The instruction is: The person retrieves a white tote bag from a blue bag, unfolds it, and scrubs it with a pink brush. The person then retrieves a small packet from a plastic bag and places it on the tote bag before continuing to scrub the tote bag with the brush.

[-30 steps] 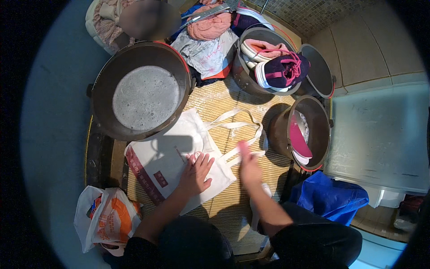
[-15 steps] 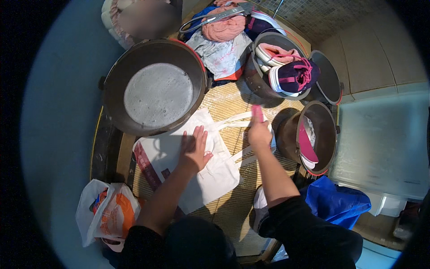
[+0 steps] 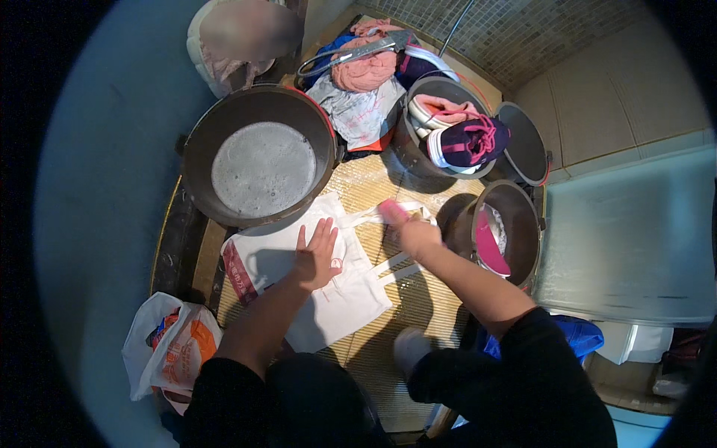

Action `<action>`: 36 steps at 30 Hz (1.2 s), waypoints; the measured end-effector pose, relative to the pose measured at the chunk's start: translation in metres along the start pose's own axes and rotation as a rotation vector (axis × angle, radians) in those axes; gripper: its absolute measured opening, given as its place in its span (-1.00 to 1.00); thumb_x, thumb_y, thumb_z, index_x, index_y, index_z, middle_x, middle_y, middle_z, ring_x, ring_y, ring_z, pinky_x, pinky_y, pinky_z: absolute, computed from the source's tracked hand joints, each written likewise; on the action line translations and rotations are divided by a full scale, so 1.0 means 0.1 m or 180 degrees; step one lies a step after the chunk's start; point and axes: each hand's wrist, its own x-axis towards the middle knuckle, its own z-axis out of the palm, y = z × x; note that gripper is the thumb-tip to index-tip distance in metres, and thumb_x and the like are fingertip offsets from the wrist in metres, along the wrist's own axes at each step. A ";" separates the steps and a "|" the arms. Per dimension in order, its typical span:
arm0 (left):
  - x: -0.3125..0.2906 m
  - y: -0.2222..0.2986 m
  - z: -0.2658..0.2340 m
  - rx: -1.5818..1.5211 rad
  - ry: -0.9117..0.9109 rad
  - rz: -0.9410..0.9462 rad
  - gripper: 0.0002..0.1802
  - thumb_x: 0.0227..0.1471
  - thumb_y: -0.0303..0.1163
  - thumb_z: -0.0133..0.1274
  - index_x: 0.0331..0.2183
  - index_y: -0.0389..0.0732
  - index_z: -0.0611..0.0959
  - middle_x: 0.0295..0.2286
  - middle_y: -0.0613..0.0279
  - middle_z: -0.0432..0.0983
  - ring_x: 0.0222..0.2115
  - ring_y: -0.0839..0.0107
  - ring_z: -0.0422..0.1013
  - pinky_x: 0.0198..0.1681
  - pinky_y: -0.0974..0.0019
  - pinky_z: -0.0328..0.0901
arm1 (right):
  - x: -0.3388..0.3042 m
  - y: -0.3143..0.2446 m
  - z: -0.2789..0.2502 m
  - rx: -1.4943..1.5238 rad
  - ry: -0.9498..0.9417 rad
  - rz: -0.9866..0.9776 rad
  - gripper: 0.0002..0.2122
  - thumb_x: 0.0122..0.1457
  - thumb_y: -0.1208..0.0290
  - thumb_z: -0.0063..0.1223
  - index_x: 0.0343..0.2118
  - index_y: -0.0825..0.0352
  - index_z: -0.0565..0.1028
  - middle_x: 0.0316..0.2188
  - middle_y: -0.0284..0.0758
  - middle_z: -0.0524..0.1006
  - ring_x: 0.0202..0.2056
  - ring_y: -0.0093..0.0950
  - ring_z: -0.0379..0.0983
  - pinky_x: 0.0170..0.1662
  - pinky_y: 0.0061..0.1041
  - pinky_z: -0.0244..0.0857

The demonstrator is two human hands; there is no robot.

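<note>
A white cloth tote bag (image 3: 314, 313) with a dark red printed band lies flat on the ribbed yellowish mat, its straps stretched to the right. My left hand (image 3: 317, 257) rests on the bag with fingers spread and holds nothing. Over the bag's upper strap, my right hand (image 3: 420, 237) is closed around a pink brush (image 3: 393, 212); its head juts out past the fingers toward the left. The underside of the brush cannot be seen, nor can I tell whether it touches the strap.
A large dark basin (image 3: 198, 175) of soapy water stands beyond the bag. Right are a bucket of shoes (image 3: 411, 145) and a bucket (image 3: 523, 231) with pink insoles. Clothes (image 3: 358, 112) lie at the back under a shower head. A plastic bag (image 3: 149, 351) sits at left.
My right hand has swung the pink brush left, from beside the right bucket to over the bag's strap. My left hand stays on the bag. The whole view has shifted slightly.
</note>
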 end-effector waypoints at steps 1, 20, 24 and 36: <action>0.04 0.00 -0.05 0.0006 -0.0213 -0.0007 -0.03 -0.08 0.18 -0.02 0.20 -0.22 0.11 0.25 0.06 -0.21 0.28 0.22 -0.36 0.23 -0.15 -0.31 | -0.21 -0.11 -0.13 0.0004 -0.0064 -0.0333 -0.59 0.19 0.32 -0.27 0.14 0.05 0.27 -0.07 -0.06 0.42 -0.11 -0.15 0.46 -0.11 -0.24 0.35; 0.06 1.58 0.48 -0.0367 0.0839 -0.0540 -0.89 -0.12 -0.32 -0.06 -0.47 -0.11 0.49 -0.50 0.24 0.35 -0.38 0.31 0.31 -0.28 0.19 0.18 | -0.66 0.34 1.36 0.2050 0.1885 0.0240 -0.47 0.17 0.15 -0.07 0.18 0.14 0.13 -0.25 -0.03 0.28 -0.40 -0.07 0.38 -0.37 -0.17 0.33; 0.02 1.41 0.67 -0.0300 0.0794 -0.0683 -0.94 -0.12 -0.36 -0.07 -0.50 -0.10 0.45 -0.49 0.22 0.35 -0.37 0.27 0.32 -0.27 0.17 0.19 | -0.97 0.11 1.35 0.1239 0.0860 -0.0848 -0.54 0.20 0.32 -0.18 0.18 0.01 0.13 -0.21 -0.04 0.25 -0.43 -0.10 0.42 -0.42 -0.14 0.39; 0.14 1.78 0.32 -0.0524 0.0467 -0.0334 -0.83 -0.24 -0.37 0.03 -0.49 -0.23 0.52 -0.50 0.10 0.39 -0.38 0.22 0.33 -0.28 0.14 0.20 | -0.67 0.60 1.42 0.2048 0.1457 0.0845 -0.51 0.15 0.17 -0.06 0.12 0.23 0.20 -0.51 0.04 0.47 -0.43 -0.01 0.43 -0.37 -0.09 0.29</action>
